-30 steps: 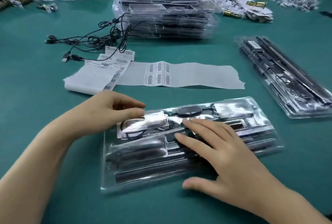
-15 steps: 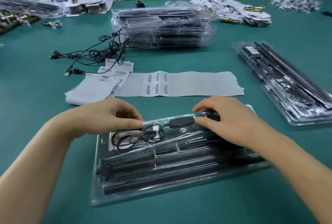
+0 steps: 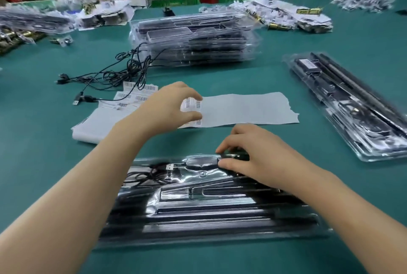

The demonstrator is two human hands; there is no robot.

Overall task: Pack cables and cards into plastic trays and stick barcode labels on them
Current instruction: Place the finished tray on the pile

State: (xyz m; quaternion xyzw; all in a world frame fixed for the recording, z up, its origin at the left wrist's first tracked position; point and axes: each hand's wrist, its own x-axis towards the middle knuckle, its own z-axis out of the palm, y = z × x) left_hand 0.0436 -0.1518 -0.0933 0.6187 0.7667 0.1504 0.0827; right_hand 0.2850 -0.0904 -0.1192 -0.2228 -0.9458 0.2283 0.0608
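A clear plastic tray (image 3: 209, 214) with long black parts lies in front of me on the green table. A coiled black cable (image 3: 149, 174) sits in its upper left pocket. My right hand (image 3: 253, 155) rests on the tray's far edge, fingers and thumb curled round a small dark green card (image 3: 235, 156). My left hand (image 3: 169, 106) is beyond the tray at the left end of the white label sheet (image 3: 246, 108), with thumb and fingers pinching a barcode label (image 3: 190, 104).
A tall stack of packed trays (image 3: 193, 40) stands at the back centre, with loose black cables (image 3: 123, 71) trailing to its left. Another packed tray (image 3: 352, 106) lies at the right. Used label sheets (image 3: 99, 122) pile up at the left; heaps of parts line the far edge.
My left hand has left the cable in the tray and moved forward to the label sheet. My right hand has stayed at the tray's far edge. The view has tilted up.
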